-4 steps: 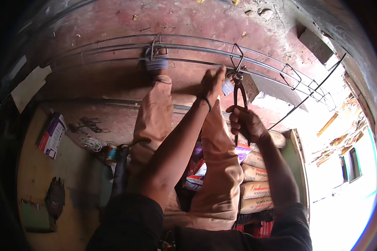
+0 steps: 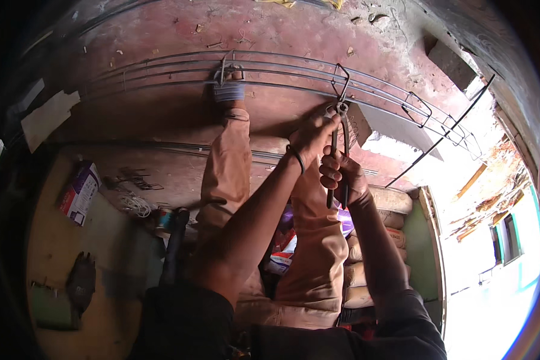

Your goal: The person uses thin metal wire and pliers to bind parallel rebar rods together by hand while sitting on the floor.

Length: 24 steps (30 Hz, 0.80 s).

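A pair of end-cutting pincers [image 2: 345, 133] points away from me, jaws just below a bent square stirrup [image 2: 341, 83] on a long cage of thin steel bars [image 2: 282, 72]. My right hand [image 2: 345, 174] is wrapped around its handles, which stand a little apart. My left hand [image 2: 313, 137], with a dark band at the wrist, is closed right beside the pincers' upper part. Whatever its fingers pinch is hidden. Thin loose wire [image 2: 355, 123] shows just right of the jaws. Whether the jaws grip any wire is too small to tell.
The cage runs across the reddish floor [image 2: 162, 36], over my sandalled foot [image 2: 228, 90]. A thin dark rod [image 2: 444, 135] slants at the right. Stacked paper sacks [image 2: 390, 201] stand between my right arm and a board. At left are a box [image 2: 81, 192] and a dark glove [image 2: 81, 282].
My left hand has come down from the bars to beside the pincers. My right hand has shifted slightly left with the pincers, and its grip has changed along the handles.
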Tool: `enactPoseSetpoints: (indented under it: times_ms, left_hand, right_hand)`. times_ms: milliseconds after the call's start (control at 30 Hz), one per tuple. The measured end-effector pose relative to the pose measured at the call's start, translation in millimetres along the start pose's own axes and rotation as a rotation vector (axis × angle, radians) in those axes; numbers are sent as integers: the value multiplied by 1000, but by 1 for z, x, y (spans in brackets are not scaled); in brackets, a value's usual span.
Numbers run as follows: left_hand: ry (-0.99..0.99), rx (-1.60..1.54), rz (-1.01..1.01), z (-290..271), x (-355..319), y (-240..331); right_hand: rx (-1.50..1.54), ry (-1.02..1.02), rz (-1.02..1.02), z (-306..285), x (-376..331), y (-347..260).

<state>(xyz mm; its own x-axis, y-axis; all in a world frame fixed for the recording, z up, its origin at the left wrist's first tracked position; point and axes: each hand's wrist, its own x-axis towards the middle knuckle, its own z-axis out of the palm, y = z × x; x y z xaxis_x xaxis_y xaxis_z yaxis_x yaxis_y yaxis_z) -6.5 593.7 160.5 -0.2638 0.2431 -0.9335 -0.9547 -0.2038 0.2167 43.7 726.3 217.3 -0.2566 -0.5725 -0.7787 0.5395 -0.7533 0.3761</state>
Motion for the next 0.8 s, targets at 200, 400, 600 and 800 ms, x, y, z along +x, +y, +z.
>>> enactPoseSetpoints:
  times_ms: [200, 400, 600, 800]
  left_hand:
    - [22, 40, -66, 12, -41, 9]
    - [230, 136, 148, 25, -16, -10]
    - [83, -16, 31, 14, -8, 3]
    - [83, 110, -176, 18, -19, 26]
  right_hand:
    - [-398, 233, 6, 3, -7, -11]
    - [-821, 274, -13, 9, -10, -27]
    - [-885, 333, 16, 5, -4, -26]
    - [-1066, 566, -2, 30, -6, -20]
